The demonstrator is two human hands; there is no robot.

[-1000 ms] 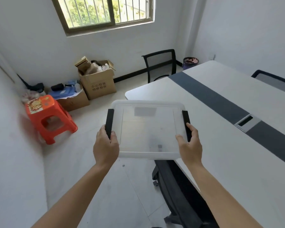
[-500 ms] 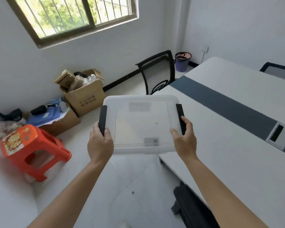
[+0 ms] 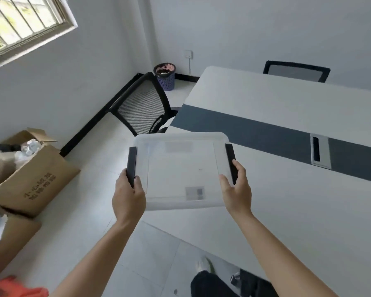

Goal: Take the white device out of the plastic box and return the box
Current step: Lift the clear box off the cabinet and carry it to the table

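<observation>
White walls and a pale tiled floor (image 3: 77,228) framed the shot I was watching. Both hands were clamped on the plastic box (image 3: 180,168): left hand (image 3: 128,198) wrapped around its black left latch (image 3: 131,162), right hand (image 3: 237,189) gripping the right latch (image 3: 230,161). It was held up in the air, lid on, over the near edge of the white table (image 3: 287,211). Couldn't make out any white device through the lid. Mesh chair (image 3: 141,108) sat just beyond, cardboard box (image 3: 34,174) off left.
</observation>
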